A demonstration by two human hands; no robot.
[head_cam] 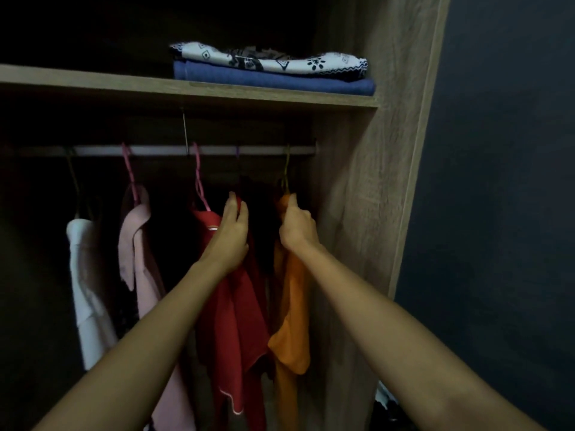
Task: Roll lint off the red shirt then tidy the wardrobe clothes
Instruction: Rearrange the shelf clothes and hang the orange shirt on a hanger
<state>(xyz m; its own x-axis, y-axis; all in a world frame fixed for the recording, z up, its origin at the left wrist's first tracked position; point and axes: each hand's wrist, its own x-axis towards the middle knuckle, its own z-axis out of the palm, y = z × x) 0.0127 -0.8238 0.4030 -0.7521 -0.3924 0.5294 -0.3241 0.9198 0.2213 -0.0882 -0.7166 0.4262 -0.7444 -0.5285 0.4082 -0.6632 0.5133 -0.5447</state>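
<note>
Red cloth is at the centre of the head view: the red shirt point(231, 309) hangs on a pink hanger point(199, 181) from the wardrobe rail point(155, 150), just left of an orange shirt point(291, 321). No lint roller is visible, so I judge that the rolling is either finished or not possible to confirm; the tidying step seems to be in hand now. The left hand point(231, 231) rests at the right shoulder of the red shirt, with fingertips curled over its top edge. The right hand point(295, 227) grips the top of the orange shirt near its hanger hook. Both hands are close together at the middle of the frame.

At the left hang a pink garment point(140, 244) and a white garment point(87, 290). Upper centre, a shelf point(93, 80) carries a folded blue cloth point(273, 80) with a patterned white cloth point(270, 59) on top. These two look already tidy.
</note>
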